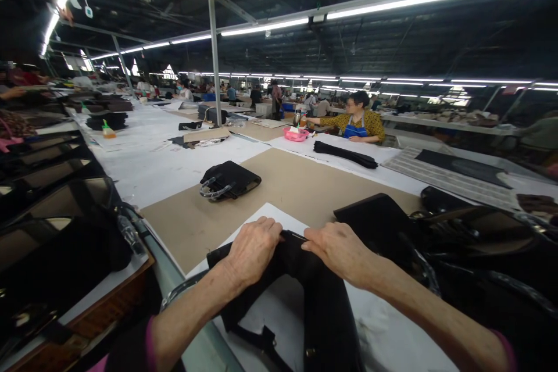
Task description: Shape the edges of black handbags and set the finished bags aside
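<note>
A black piece of a handbag (326,308) lies on white paper in front of me, with a strap (264,340) hanging below it. My left hand (257,247) is closed on the upper edge of this piece, knuckles up. Just to the right, my right hand (337,247) pinches the same edge between thumb and fingers. A short stretch of dark edge shows between the two hands. Beside my left forearm, a plastic-wrapped handle (181,290) sticks out. The fingertips of my left hand are partly hidden.
A black bag with wrapped handles (231,180) rests on the tan board (296,174). More black bags crowd the right (379,221) and the left (65,250). Across the table a co-worker (360,119) sits near a pink basket (296,133) and a black stack of strips (344,154).
</note>
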The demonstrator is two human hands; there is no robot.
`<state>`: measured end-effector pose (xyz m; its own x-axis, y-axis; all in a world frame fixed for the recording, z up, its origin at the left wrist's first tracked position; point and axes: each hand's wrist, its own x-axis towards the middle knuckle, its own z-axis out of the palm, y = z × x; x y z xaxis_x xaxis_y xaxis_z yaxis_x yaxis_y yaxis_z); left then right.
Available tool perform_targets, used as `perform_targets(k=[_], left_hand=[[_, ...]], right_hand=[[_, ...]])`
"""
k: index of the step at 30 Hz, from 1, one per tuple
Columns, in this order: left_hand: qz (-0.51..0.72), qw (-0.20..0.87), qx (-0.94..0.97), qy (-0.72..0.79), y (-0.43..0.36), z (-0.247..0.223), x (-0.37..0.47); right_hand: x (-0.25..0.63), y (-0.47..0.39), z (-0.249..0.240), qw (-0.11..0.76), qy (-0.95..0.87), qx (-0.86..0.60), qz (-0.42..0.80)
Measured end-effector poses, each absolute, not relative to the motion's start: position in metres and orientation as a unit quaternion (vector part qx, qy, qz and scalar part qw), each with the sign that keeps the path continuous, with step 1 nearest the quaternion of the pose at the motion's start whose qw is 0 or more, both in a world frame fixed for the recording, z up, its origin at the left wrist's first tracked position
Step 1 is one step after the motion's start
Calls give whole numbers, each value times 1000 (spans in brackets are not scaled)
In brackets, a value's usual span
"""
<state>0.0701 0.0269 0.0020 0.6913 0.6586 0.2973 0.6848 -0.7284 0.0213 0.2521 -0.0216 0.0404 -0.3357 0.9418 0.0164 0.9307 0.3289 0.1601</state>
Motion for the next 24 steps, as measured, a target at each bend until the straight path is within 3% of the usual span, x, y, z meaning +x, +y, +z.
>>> perform_targets(k=[14, 24], left_hand=[[-140, -125, -886, -425, 39, 20, 70], [-140, -151, -897, -390, 39, 26, 68]], right_hand=[[239, -15, 43, 1, 803, 593, 65], [230, -5, 39, -64, 814, 577, -4]])
